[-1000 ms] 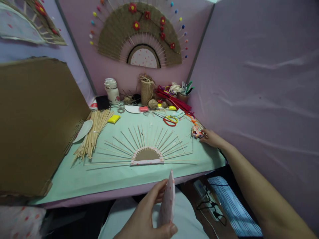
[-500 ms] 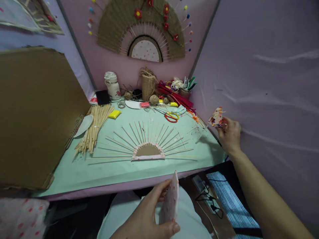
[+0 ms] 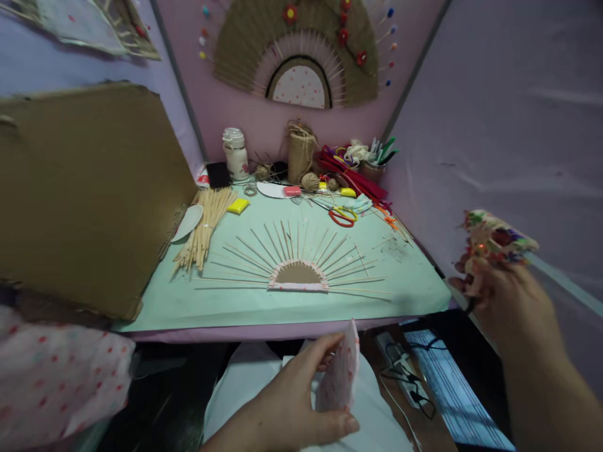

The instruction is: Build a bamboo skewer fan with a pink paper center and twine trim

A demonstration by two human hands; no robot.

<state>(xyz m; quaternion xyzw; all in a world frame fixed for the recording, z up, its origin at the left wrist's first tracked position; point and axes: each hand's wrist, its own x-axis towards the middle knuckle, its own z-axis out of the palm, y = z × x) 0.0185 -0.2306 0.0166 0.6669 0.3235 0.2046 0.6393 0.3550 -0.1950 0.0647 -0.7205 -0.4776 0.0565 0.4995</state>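
Note:
My left hand (image 3: 301,392) pinches a stiff panel (image 3: 342,376) covered in white cloth with red dots, held on edge above my lap. My right hand (image 3: 513,307), raised at the right, is wrapped round a hot glue gun (image 3: 499,235) with a colourful patterned body. A small orange light glows on it, and a pale glue stick (image 3: 565,282) sticks out behind. On the table, a half-round cardboard piece (image 3: 299,274) with a dotted cloth border has thin bamboo sticks (image 3: 245,254) fanning out from it.
A bundle of sticks (image 3: 207,226) lies at the left beside a large cardboard sheet (image 3: 89,194). Scissors (image 3: 343,215), a twine roll (image 3: 301,154) and a white bottle (image 3: 235,154) are farther back. A power strip (image 3: 402,367) with cables sits below right.
My right hand has lifted the glue gun away from the table's right edge, toward me and to the right. The left hand keeps its hold on the dotted panel. The view has shifted.

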